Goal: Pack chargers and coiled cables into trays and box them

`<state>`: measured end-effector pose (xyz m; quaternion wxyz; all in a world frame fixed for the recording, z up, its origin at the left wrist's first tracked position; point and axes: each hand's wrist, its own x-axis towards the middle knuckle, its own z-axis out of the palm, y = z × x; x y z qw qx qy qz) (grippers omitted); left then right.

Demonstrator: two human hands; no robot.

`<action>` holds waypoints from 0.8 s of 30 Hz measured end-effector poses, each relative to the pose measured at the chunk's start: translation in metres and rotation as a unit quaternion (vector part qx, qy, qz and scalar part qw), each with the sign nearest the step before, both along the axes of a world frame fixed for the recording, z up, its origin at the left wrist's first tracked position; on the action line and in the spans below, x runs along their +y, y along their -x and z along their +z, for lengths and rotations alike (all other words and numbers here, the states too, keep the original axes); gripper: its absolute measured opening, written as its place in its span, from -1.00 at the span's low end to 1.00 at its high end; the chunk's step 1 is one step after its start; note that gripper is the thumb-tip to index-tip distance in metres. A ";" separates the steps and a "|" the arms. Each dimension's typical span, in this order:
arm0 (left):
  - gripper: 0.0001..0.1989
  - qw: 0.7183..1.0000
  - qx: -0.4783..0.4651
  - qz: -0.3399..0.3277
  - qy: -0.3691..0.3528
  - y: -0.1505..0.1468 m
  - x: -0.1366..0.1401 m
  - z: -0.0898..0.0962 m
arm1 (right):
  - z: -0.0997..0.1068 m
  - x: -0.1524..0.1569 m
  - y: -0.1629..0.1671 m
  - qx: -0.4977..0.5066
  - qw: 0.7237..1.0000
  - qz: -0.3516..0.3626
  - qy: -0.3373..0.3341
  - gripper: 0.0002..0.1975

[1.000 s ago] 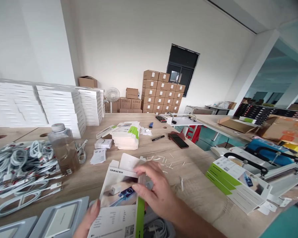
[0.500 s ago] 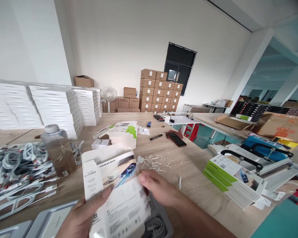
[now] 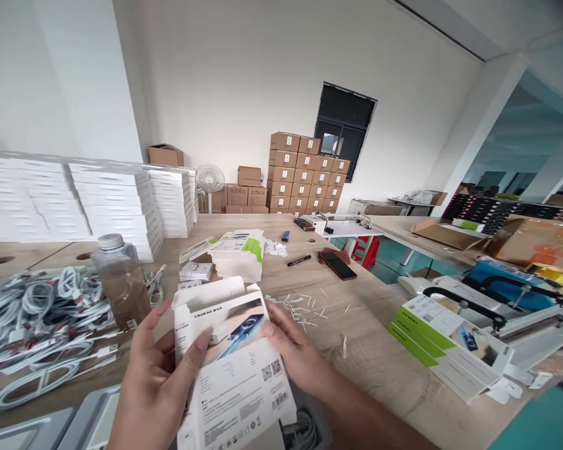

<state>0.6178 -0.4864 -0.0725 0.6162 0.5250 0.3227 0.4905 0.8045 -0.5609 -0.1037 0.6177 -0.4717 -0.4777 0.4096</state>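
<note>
Pale wood-grain table (image 3: 375, 325) across the foreground, with white wall (image 3: 225, 75) and stacked brown cartons (image 3: 284, 175) beyond its far edge. Held above the table's near side, between both hands: one white printed box (image 3: 234, 381), picture face toward the camera. Long axis running from near edge toward far edge, far end tipped slightly leftward. Loose raised flaps at the end pointing to the far edge; brand lettering just below them, fine print and codes toward the near end. Left hand (image 3: 154, 375) half curled around the box's left side, thumb laid across the front. Right hand (image 3: 304, 356) partly bent around the opposite side, thumb on the front near its edge.

Hidden behind the box: several fingers of both hands. Partly covered below it: a grey tray (image 3: 323, 417) with a coiled cable (image 3: 304, 431) inside. More grey trays (image 3: 87, 415) at lower left, cut off. Fine print too small to read; cannot see into the box. Toward the table's right edge, stacked white-and-green boxes (image 3: 464, 369); on the left side, a bottle (image 3: 122, 287) beside tangled white cables (image 3: 37, 306).
</note>
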 end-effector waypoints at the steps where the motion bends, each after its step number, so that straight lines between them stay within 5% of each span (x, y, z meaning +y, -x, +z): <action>1: -0.22 1.000 -0.002 -0.017 -0.005 0.000 -0.001 -0.002 | 0.000 0.001 -0.003 0.026 1.000 -0.003 -0.010 -0.54; 5: -0.37 0.999 0.031 -0.035 -0.026 0.005 -0.004 -0.009 | 0.001 0.002 -0.009 0.083 0.995 0.052 -0.024 -0.34; 9: -0.53 0.998 0.038 -0.016 -0.054 0.009 -0.003 -0.010 | 0.004 0.000 -0.002 0.086 0.993 0.074 -0.040 -0.44; 13: -0.54 0.998 0.006 -0.061 0.002 0.010 -0.002 -0.007 | 0.004 -0.001 0.002 0.029 0.998 0.023 -0.042 -0.77; 17: -0.55 0.990 0.021 -0.135 0.034 0.010 -0.003 -0.006 | 0.004 0.002 -0.009 -0.024 0.996 -0.078 -0.034 -0.71; 24: -0.57 0.977 0.020 -0.210 0.028 0.007 -0.004 -0.010 | 0.006 0.004 -0.018 -0.114 0.989 -0.087 -0.027 -0.83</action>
